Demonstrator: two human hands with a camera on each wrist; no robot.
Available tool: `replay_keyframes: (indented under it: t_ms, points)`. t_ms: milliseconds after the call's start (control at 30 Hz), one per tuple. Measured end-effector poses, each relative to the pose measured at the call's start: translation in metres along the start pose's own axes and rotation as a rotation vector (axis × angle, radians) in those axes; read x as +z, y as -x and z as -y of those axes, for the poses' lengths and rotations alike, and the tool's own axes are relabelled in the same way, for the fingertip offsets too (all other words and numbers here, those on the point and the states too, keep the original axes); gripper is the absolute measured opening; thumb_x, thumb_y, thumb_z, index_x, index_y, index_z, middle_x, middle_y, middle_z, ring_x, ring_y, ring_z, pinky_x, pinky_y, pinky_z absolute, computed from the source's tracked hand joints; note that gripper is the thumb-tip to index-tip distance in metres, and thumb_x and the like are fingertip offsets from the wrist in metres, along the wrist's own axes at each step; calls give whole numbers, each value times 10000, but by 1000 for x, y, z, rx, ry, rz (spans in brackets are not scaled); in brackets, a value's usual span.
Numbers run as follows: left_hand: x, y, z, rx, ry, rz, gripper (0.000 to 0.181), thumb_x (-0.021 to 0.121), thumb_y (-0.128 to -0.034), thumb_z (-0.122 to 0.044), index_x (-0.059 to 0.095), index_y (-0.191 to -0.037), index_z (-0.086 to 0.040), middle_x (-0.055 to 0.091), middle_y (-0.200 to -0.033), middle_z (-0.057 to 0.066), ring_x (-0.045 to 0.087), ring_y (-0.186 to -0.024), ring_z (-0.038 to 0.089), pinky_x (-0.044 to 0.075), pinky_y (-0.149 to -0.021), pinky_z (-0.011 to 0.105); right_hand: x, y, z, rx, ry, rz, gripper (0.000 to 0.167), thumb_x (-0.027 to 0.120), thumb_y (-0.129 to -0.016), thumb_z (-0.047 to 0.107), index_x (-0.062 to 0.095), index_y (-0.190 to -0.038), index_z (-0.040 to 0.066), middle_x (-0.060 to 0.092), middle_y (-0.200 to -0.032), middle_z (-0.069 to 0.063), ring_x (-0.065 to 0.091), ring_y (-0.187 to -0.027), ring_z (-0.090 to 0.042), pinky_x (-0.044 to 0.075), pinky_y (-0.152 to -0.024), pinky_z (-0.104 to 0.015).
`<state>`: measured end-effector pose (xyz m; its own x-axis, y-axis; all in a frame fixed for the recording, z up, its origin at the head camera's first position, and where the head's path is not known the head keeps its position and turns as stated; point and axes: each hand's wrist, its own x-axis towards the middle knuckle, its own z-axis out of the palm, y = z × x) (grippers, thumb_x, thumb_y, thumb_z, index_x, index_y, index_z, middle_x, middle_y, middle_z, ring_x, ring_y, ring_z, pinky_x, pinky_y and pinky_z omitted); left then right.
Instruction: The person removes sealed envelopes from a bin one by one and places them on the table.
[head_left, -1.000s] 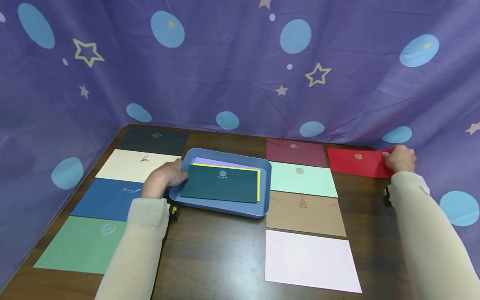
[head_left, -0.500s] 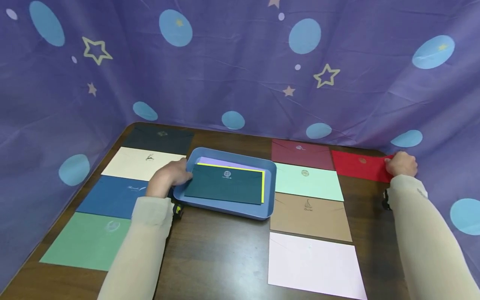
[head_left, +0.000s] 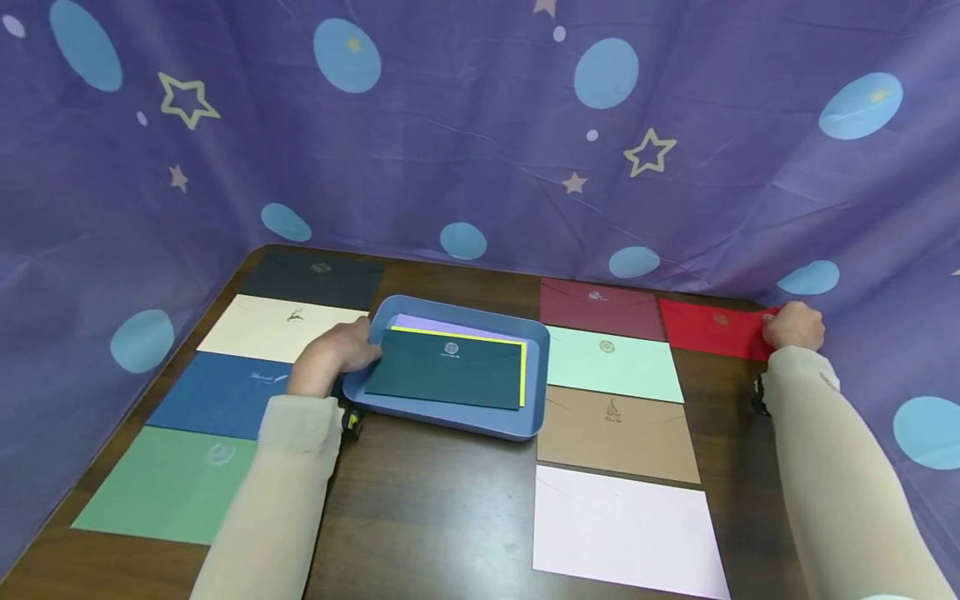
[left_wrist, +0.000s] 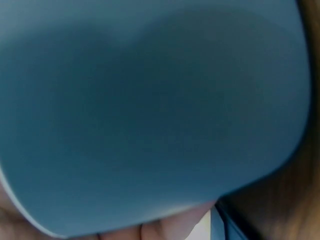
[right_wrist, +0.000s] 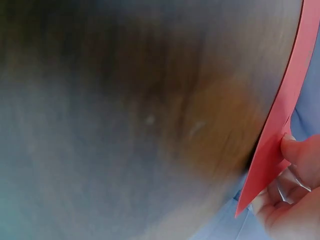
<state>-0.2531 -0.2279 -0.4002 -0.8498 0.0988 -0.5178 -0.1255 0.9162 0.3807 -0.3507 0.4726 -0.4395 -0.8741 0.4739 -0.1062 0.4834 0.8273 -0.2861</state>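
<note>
My left hand (head_left: 337,358) grips the left rim of a blue tray (head_left: 450,422), fingers partly hidden. In the tray lie a dark teal envelope (head_left: 442,371), a yellow envelope (head_left: 523,375) beneath it, and a lilac one (head_left: 420,323) behind. At the far right, my right hand (head_left: 795,327) pinches the right end of a red envelope (head_left: 697,327). Thumb and fingers sit on opposite faces of the red envelope (right_wrist: 272,157) in the right wrist view. Its left edge lies beside a maroon envelope (head_left: 600,310). The tray (left_wrist: 150,110) fills most of the left wrist view.
Left of the tray, a column holds black (head_left: 315,283), cream (head_left: 262,325), blue (head_left: 210,396) and green (head_left: 157,487) envelopes. To its right, mint (head_left: 615,367), tan (head_left: 615,442) and pale pink (head_left: 626,529) ones lie below the maroon. A purple curtain (head_left: 487,125) borders the wooden table (head_left: 420,508).
My right hand has shifted slightly left and nearer, still holding the red envelope, whose seal looks duller than a second ago. The left hand stays on the tray. The head view has moved a little.
</note>
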Motion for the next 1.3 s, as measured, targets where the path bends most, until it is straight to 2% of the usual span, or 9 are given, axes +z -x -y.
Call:
replay_keyframes:
  t_ms: [233,333,467,567,767,933,1100,1167,1300]
  points:
    - [-2,2,-2,-9,-1,13,632,463,-1094,-200,247,-1551,179,493,-1417,351,540,-1141,403,485,-1005,561,0,-2,1,17,-59,-32,503,427,-1035,311,556,-1128,-166,481,-1297,-504,494,-1223,-646,461,-1038,-655]
    - [-2,1,-2,-9,-1,16,639,461,-1096,-204,237,-1555,179,485,-1431,356,539,-1149,403,482,-1017,567,0,-3,1,30,-96,-40,522,432,-1039,315,558,-1167,-175,477,-1323,-506,479,-1254,-653,439,-1075,-655]
    - [-1,-1,-1,-7,-6,15,647,460,-1096,-208,227,-1560,179,487,-1426,355,543,-1146,401,485,-1010,562,0,-2,0,13,-130,-64,505,440,-1043,299,591,-1253,-135,497,-1336,-482,475,-1263,-658,421,-1093,-660]
    - [-1,-1,-2,-2,-12,12,649,460,-1094,-208,229,-1560,179,490,-1424,355,547,-1138,398,490,-998,556,-2,0,-2,-31,-126,-75,477,427,-1037,283,610,-1259,-98,513,-1317,-460,468,-1245,-665,410,-1088,-671]
    - [-2,2,-2,4,-26,-1,630,460,-1089,-204,259,-1538,190,528,-1343,332,561,-1095,389,503,-940,525,-7,5,-2,-105,-91,-55,515,428,-1015,285,577,-1336,-89,500,-1343,-457,435,-1264,-675,386,-1097,-676]
    - [-2,2,-3,0,-28,2,640,452,-1087,-204,245,-1546,192,502,-1407,359,556,-1123,394,498,-980,545,-12,10,3,-164,-42,-30,539,429,-988,271,562,-1366,-90,498,-1365,-449,432,-1269,-677,392,-1078,-680]
    - [0,-1,-2,4,-23,3,646,453,-1090,-205,235,-1551,190,501,-1405,363,564,-1122,397,509,-954,535,-16,13,11,-296,10,-23,514,453,-995,261,567,-1347,-96,537,-1323,-434,468,-1215,-671,408,-1035,-692]
    - [0,-1,-2,6,-21,3,644,455,-1092,-205,234,-1552,189,513,-1374,348,569,-1108,393,514,-918,515,-16,14,14,-361,33,2,498,479,-1009,261,563,-1342,-99,550,-1313,-427,464,-1217,-673,406,-1029,-703]
    - [-1,1,-2,2,-24,11,651,461,-1094,-209,227,-1554,188,504,-1381,352,562,-1112,398,511,-923,521,-12,21,19,-459,92,110,536,528,-1038,275,497,-1381,-136,513,-1344,-454,416,-1265,-680,359,-1076,-730]
